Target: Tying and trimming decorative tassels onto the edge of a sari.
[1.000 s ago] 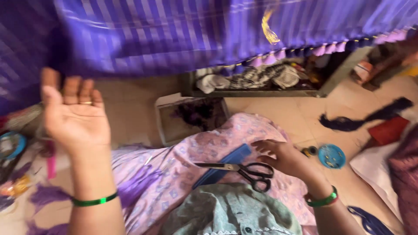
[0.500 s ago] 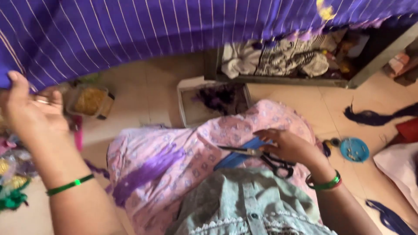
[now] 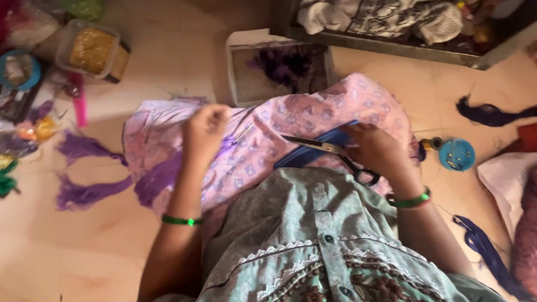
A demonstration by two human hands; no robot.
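The right hand (image 3: 377,151) is closed around the black handles of a pair of scissors (image 3: 330,154), blades pointing left and lying over the pink printed cloth (image 3: 358,103) on the lap; steel and rigid, they are best gripped through the loops. The left hand (image 3: 204,134) is curled into a loose fist, seemingly pinching thin purple threads (image 3: 238,137), which look light, limp and easily slipped, so a fingertip pinch suits them. Purple tassels (image 3: 84,193) lie on the floor to the left.
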